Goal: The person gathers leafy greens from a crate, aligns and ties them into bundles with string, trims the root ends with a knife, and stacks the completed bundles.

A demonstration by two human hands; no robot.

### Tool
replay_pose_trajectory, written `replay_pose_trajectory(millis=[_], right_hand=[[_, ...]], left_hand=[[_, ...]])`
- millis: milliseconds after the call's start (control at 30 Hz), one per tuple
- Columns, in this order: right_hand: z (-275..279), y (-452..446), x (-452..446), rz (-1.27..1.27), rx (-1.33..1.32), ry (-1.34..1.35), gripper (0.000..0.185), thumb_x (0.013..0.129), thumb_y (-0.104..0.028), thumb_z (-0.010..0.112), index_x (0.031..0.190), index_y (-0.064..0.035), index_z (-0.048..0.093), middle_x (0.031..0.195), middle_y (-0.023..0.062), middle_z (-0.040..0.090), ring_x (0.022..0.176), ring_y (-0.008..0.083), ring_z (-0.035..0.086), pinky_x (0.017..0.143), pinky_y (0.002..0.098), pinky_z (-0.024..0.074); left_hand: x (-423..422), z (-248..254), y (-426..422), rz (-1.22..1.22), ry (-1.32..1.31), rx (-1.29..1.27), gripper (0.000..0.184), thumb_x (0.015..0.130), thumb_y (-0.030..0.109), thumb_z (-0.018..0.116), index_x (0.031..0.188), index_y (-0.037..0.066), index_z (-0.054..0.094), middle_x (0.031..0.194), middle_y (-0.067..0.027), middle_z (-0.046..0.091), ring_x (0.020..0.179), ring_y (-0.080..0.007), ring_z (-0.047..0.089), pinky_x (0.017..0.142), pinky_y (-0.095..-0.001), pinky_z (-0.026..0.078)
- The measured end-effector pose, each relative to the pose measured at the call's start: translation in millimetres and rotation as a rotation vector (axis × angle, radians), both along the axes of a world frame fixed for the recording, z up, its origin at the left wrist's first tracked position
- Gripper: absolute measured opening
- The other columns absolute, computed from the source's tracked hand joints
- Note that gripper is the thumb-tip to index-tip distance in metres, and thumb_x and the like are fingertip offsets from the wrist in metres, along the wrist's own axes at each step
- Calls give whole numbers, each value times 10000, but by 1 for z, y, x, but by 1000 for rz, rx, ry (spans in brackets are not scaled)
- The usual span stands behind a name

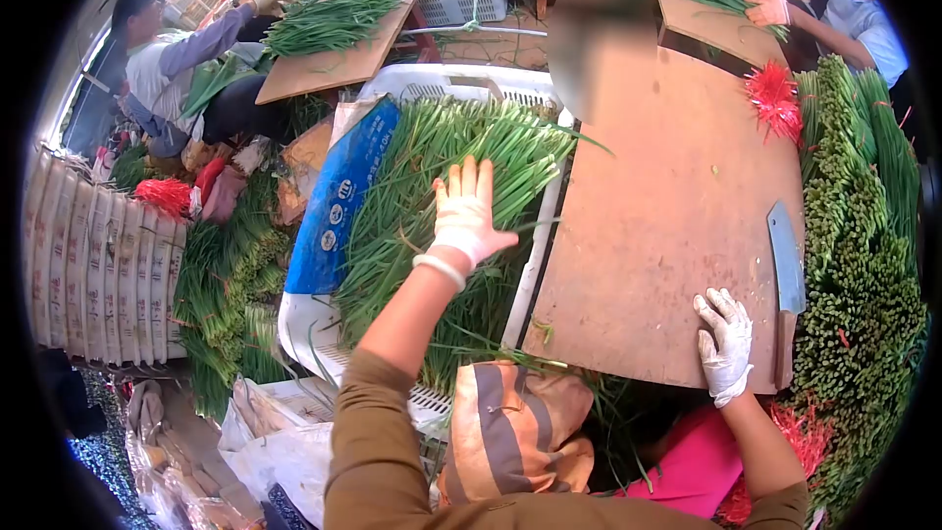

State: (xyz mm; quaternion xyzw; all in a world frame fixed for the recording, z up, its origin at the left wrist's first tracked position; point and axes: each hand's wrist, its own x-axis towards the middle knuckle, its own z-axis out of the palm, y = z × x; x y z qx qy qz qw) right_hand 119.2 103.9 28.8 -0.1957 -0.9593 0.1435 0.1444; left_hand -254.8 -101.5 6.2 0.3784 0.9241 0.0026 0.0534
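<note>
Caution: the left hand (465, 211), fingers spread, lies on stalks (525, 142) in the crate (538, 260); uneven pressure could push them over the rim. The right hand (727, 344), fingers parted, rests on the tabletop (657, 236) near the knife (786, 260); a careless rightward sweep risks a cut. A bag (510, 432) obstructs the crate's near corner; bundles (849, 304) flank the tabletop.
</note>
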Motion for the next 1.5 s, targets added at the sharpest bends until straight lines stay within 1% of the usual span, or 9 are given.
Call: replay_pose_trajectory(millis=[133,300,467,667,767,867,1100,1333,1500], right_hand=[[9,1,-11,24,17,-45,504,739,-92,600,1242,-134,604,1280,128,542,1236,351,463,1063,462,318],[79,8,-152,328,-4,83,449,827,-118,568,1276,-128,573,1312,154,526,1269,373,434,1082,460,306],[27,14,-364,646,19,429,259,859,-181,597,1098,-94,647,1142,135,610,1061,345,569,925,416,464],[-36,-11,-498,596,405,-139,371,886,-395,544,1079,-112,686,1160,87,634,1056,273,606,909,390,476],[-23,-30,-492,435,352,-631,421,888,-468,520,1103,-153,698,1163,73,654,1058,257,625,904,380,483],[-29,-27,-501,327,305,-759,471,874,-525,510,1127,-174,696,1164,71,662,1078,248,626,901,372,488],[-41,-15,-492,209,202,-721,423,885,-400,499,1170,-138,671,1213,83,637,1092,238,624,899,385,484],[-30,-9,-497,225,284,-810,612,839,-556,522,1290,-146,575,1330,84,558,1205,261,539,1001,395,411],[84,-35,-435,272,107,-826,620,837,-593,500,1262,-150,588,1258,85,594,1136,262,570,949,396,437]], left_hand=[[-24,-47,15,176,-73,121,1212,582,440,826,1485,45,119,1405,-168,366,1256,-306,415,1042,-427,349],[-13,-70,11,149,55,233,1052,615,403,798,1449,65,253,1345,-115,437,1211,-273,444,1045,-415,335],[-11,-81,10,161,85,334,989,620,367,805,1432,101,307,1349,-118,432,1211,-279,439,1069,-446,304],[-9,-85,10,155,71,372,977,588,304,815,1403,62,331,1343,-125,439,1233,-290,432,1074,-462,304],[-9,-90,10,146,75,403,991,575,300,826,1399,60,332,1343,-133,437,1235,-296,428,1078,-471,301],[-9,-91,7,142,73,415,1011,566,312,834,1404,61,327,1348,-141,432,1236,-303,426,1078,-473,301],[-10,-79,9,195,52,359,1050,558,322,842,1422,60,306,1362,-162,426,1214,-323,442,1018,-449,373],[-15,-72,0,101,119,533,986,560,261,827,1388,18,349,1167,-149,550,1019,-319,561,832,-421,476],[-1,-31,-19,30,178,658,907,582,179,777,1373,-9,376,1047,-163,600,935,-342,582,795,-427,481]])
